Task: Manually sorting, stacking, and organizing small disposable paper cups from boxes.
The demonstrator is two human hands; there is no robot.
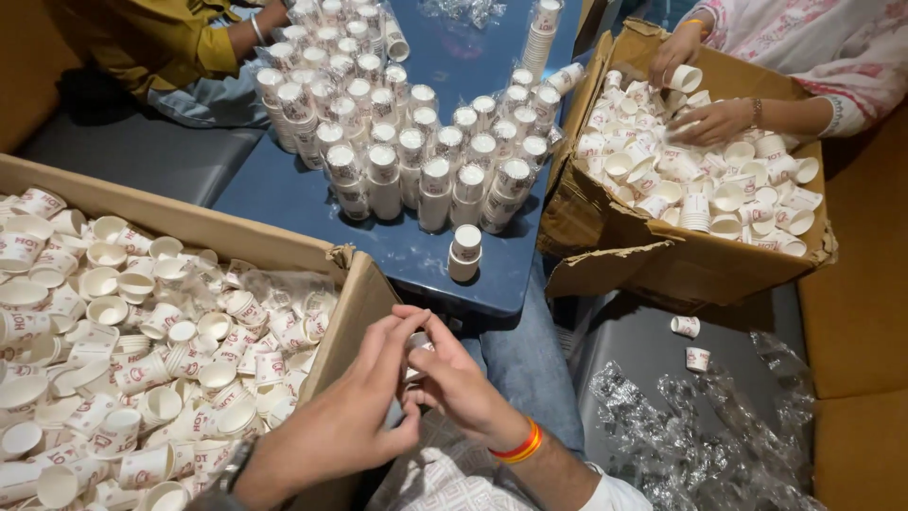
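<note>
Head view shows the left hand point(355, 407) and right hand point(454, 378) pinched together on a small paper cup point(417, 343), both grips closed on it just off the blue bench's point(473, 284) near edge, beside a cardboard box point(364, 293) of loose cups. Finished stacks point(416, 142) crowd the bench's middle, upright for room; another person's hands point(705, 118) dig in a second cup-filled box point(662, 260) at its right edge.

Paper cup point(417, 343) mostly hidden between hands

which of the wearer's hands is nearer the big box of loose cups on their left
Left. The left hand is beside the cardboard box at its near corner; the right hand sits farther from it, on the other side of the left hand.
</note>
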